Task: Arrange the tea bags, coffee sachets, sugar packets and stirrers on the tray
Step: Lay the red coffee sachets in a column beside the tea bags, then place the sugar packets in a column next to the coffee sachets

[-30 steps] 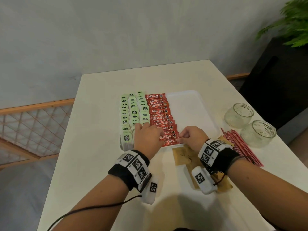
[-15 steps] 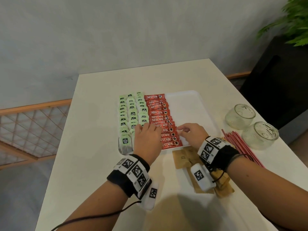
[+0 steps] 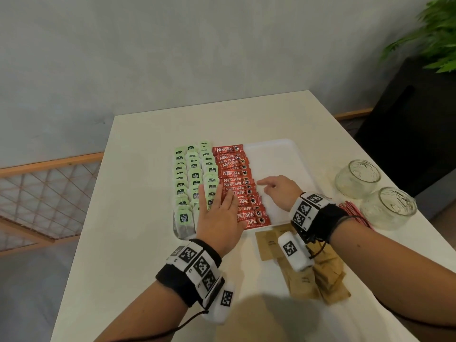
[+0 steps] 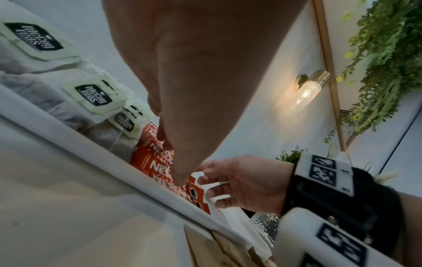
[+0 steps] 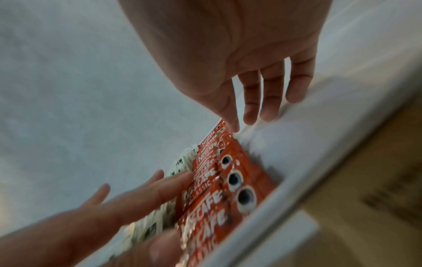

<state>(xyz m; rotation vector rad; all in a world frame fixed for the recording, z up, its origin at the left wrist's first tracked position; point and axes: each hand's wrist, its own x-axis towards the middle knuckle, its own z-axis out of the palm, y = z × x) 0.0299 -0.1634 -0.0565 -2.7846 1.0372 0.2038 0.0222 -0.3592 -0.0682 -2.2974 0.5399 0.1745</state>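
A white tray (image 3: 278,159) holds three columns of green tea bags (image 3: 193,169) and, beside them, an overlapping column of red coffee sachets (image 3: 234,174). My left hand (image 3: 217,206) lies flat with straight fingers across the near tea bags and sachets (image 4: 160,162). To the right of the sachet column my right hand (image 3: 271,187) hovers over bare tray, fingers relaxed and holding nothing; its fingertips (image 5: 262,108) stand by the sachets' (image 5: 228,180) right ends. Brown sugar packets (image 3: 308,275) lie on the table below the tray. Red stirrers (image 3: 355,215) lie right of my right wrist.
Two glass jars (image 3: 357,177) (image 3: 388,208) stand at the table's right edge beside the stirrers. The tray's right half is bare. A dark cabinet with a plant (image 3: 431,33) stands off the table's right side, and a wall runs behind.
Both hands moved from the near end of the sachet column farther up it. My left hand spread flat. My right hand let go of the near sachets and opened over bare tray.
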